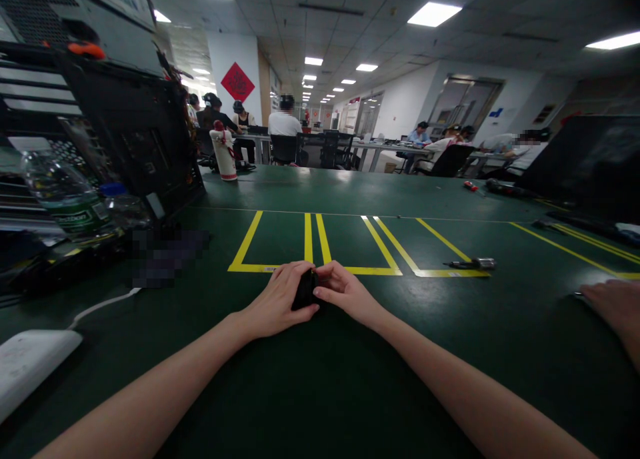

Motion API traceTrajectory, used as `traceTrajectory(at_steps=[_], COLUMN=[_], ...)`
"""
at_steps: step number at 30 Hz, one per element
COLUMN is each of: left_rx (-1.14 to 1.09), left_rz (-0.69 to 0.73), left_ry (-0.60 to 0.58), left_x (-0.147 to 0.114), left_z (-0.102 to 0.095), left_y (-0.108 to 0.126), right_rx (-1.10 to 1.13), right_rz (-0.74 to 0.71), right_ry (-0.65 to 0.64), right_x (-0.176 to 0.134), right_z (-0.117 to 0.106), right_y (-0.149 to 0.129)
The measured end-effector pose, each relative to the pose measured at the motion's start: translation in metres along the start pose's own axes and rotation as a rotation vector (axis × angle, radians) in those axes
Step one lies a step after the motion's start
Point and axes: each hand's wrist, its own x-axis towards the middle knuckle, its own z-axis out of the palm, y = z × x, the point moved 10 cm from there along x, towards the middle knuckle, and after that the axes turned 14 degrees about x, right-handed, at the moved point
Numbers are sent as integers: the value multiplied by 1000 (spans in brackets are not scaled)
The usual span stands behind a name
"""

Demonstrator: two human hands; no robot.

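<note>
A small black box-like object [305,290] stands on the green table [320,392] between my hands; its exact kind is hard to make out. Around its left side and top curls my left hand [280,296], thumb along the near side. On the opposite edge, the bent fingers and thumb of my right hand [345,292] close against the object. Both hands hide much of it. Just beyond them run yellow tape outlines [310,239] stuck to the tabletop. A short screwdriver [475,264] lies across the tape to the right.
A computer chassis [145,139], a water bottle [65,192] and a white power strip [35,366] occupy the left. A white cup-like container [224,154] stands at the far edge. Another person's hand [613,309] rests at far right. A red-handled tool [470,186] lies farther back.
</note>
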Motion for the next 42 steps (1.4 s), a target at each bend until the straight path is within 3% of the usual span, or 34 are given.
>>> traceTrajectory(at_steps=[5, 14, 22, 33, 42], left_rx=[5, 17, 29, 11, 24], left_rz=[6, -6, 9, -7, 9], left_ry=[-16, -5, 10, -4, 15], left_x=[-1, 0, 0, 0, 0], left_z=[-1, -1, 1, 0, 1], left_y=[1, 0, -1, -1, -1], right_rx=[51, -64, 1, -60, 21], right_rz=[-31, 25, -8, -7, -26], right_ry=[7, 46, -58, 28, -51], right_x=[1, 0, -1, -1, -1], right_z=[-1, -3, 5, 1, 7], right_y=[-1, -2, -2, -4, -3])
